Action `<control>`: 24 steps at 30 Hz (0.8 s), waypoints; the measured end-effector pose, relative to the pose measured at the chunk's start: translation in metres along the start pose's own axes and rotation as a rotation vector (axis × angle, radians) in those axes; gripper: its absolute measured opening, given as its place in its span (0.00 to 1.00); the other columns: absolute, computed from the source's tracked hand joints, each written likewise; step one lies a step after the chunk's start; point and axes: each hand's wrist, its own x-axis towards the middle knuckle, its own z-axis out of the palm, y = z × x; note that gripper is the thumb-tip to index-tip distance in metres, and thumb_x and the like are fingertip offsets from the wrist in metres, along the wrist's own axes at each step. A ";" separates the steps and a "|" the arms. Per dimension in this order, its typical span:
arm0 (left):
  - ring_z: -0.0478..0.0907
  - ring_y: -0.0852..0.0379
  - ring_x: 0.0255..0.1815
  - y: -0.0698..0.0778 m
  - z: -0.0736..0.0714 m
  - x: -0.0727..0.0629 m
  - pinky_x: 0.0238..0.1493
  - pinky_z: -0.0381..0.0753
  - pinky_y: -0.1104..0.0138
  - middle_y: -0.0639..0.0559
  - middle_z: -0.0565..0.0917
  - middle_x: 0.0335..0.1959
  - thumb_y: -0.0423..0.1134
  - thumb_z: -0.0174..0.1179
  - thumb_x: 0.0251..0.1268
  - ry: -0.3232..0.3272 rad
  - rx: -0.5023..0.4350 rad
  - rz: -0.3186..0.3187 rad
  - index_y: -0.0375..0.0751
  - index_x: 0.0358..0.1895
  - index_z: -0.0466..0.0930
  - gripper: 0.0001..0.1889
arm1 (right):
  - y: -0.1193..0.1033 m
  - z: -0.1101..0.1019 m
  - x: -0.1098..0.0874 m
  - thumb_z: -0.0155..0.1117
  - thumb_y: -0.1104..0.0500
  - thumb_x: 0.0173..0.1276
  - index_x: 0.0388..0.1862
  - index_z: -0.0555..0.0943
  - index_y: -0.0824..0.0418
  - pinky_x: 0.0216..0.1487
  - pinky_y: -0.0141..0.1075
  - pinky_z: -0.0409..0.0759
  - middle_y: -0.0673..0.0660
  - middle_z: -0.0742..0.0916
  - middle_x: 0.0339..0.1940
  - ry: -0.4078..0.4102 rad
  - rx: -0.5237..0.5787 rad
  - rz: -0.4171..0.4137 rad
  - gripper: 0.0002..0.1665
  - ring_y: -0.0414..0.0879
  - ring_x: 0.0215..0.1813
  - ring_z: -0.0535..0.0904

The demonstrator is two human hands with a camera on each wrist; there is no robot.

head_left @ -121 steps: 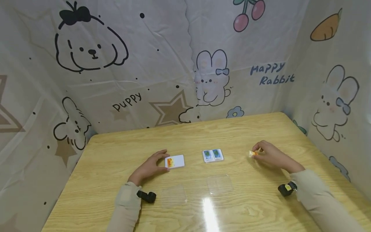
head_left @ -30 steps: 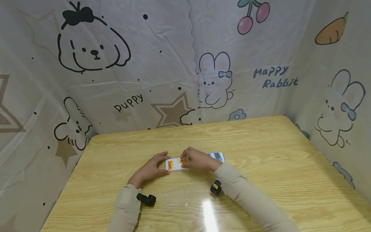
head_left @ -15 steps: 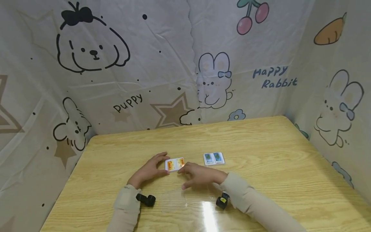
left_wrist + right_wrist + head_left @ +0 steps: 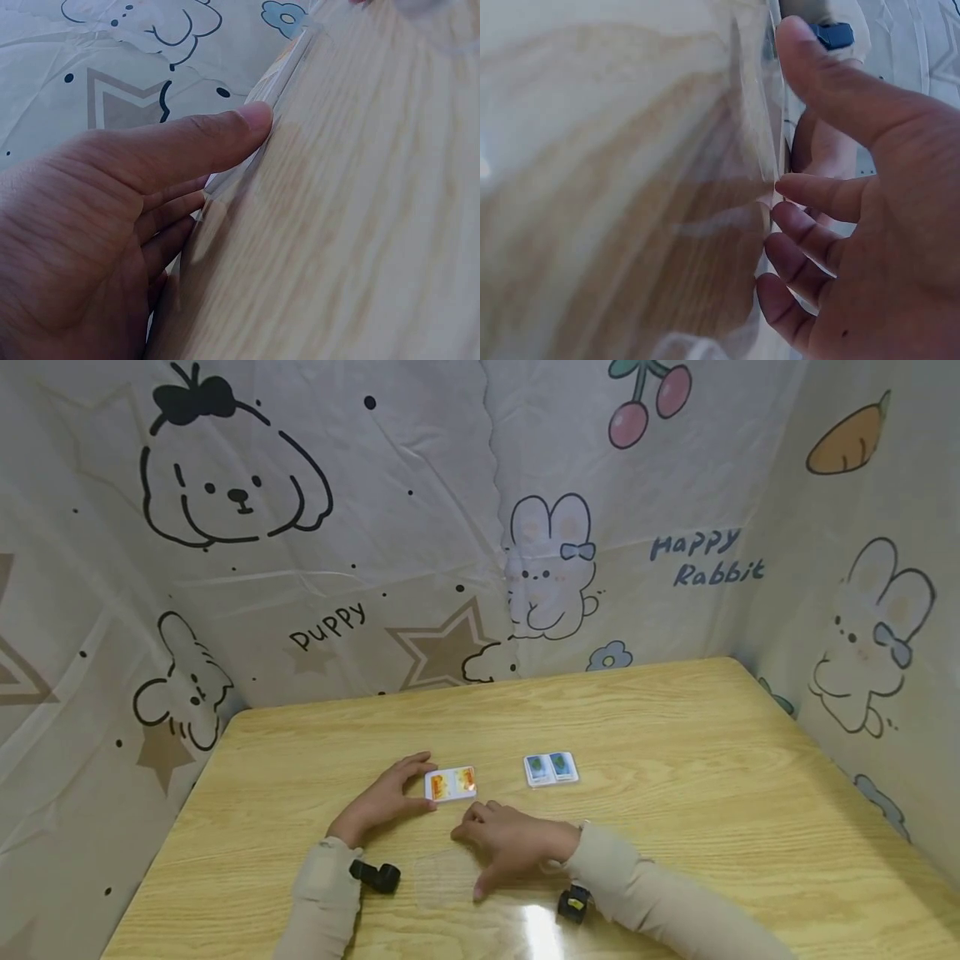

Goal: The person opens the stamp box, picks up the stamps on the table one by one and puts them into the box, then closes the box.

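Note:
My left hand point(image 4: 384, 797) holds the left end of a small clear case of cards point(image 4: 450, 784), thumb at its near side and fingers at the far side. Two orange-and-yellow cards lie side by side in this case. In the left wrist view, the thumb presses against the case's edge point(image 4: 282, 84). Just in front of the case, my right hand point(image 4: 513, 839) is spread at a thin clear plastic lid point(image 4: 442, 881), thumb near its right side, fingers by the far edge. The right wrist view has its fingertips right at the lid's rim point(image 4: 765, 142).
A second case point(image 4: 551, 769) with two blue-green cards stands to the right of the first. Another clear lid is mostly hidden under my right wrist. Black cameras point(image 4: 377, 877) sit on both wrists. A printed cloth point(image 4: 420, 527) hangs behind the wooden table point(image 4: 712, 752).
My right hand brought an orange-yellow card from the right and laid it beside the other in the left case. It then let go and drew back to the clear lid. The left hand stayed put.

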 end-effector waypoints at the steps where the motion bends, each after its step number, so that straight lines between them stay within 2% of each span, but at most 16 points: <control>1: 0.49 0.39 0.78 0.000 0.000 0.000 0.72 0.53 0.39 0.46 0.56 0.77 0.49 0.68 0.58 0.000 0.002 0.001 0.42 0.67 0.69 0.34 | -0.001 0.001 0.001 0.72 0.35 0.51 0.69 0.69 0.54 0.52 0.28 0.69 0.52 0.73 0.58 0.001 -0.016 0.000 0.50 0.40 0.53 0.68; 5: 0.49 0.39 0.78 -0.001 0.000 0.000 0.72 0.54 0.39 0.46 0.56 0.77 0.49 0.68 0.58 0.000 0.005 0.004 0.43 0.67 0.69 0.34 | -0.004 0.003 0.002 0.73 0.37 0.52 0.68 0.70 0.53 0.48 0.27 0.68 0.50 0.74 0.56 0.012 -0.050 -0.002 0.47 0.38 0.49 0.67; 11: 0.49 0.39 0.78 -0.001 0.000 0.000 0.72 0.54 0.39 0.46 0.57 0.77 0.49 0.68 0.59 0.001 0.008 0.002 0.43 0.67 0.69 0.34 | -0.007 0.002 0.001 0.72 0.42 0.56 0.65 0.73 0.51 0.52 0.28 0.70 0.48 0.75 0.55 0.028 -0.040 -0.012 0.39 0.38 0.50 0.68; 18: 0.49 0.39 0.78 -0.001 0.000 -0.001 0.71 0.54 0.39 0.46 0.57 0.77 0.49 0.68 0.58 0.005 0.005 -0.007 0.44 0.67 0.69 0.34 | -0.002 0.007 0.003 0.71 0.42 0.56 0.64 0.73 0.52 0.54 0.28 0.71 0.47 0.77 0.53 0.046 -0.056 -0.042 0.38 0.37 0.50 0.70; 20: 0.49 0.39 0.78 -0.001 0.000 0.000 0.71 0.54 0.39 0.46 0.57 0.77 0.50 0.68 0.58 0.005 0.003 -0.011 0.45 0.67 0.69 0.34 | 0.001 0.007 0.003 0.72 0.43 0.56 0.64 0.74 0.53 0.54 0.28 0.72 0.47 0.77 0.52 0.049 -0.033 -0.052 0.38 0.36 0.50 0.70; 24: 0.49 0.39 0.78 0.000 0.000 0.001 0.72 0.54 0.39 0.46 0.57 0.77 0.50 0.68 0.58 0.005 0.000 -0.003 0.44 0.67 0.70 0.34 | 0.008 0.004 0.000 0.72 0.47 0.55 0.64 0.73 0.56 0.46 0.24 0.72 0.47 0.75 0.50 0.054 0.067 -0.056 0.38 0.34 0.44 0.69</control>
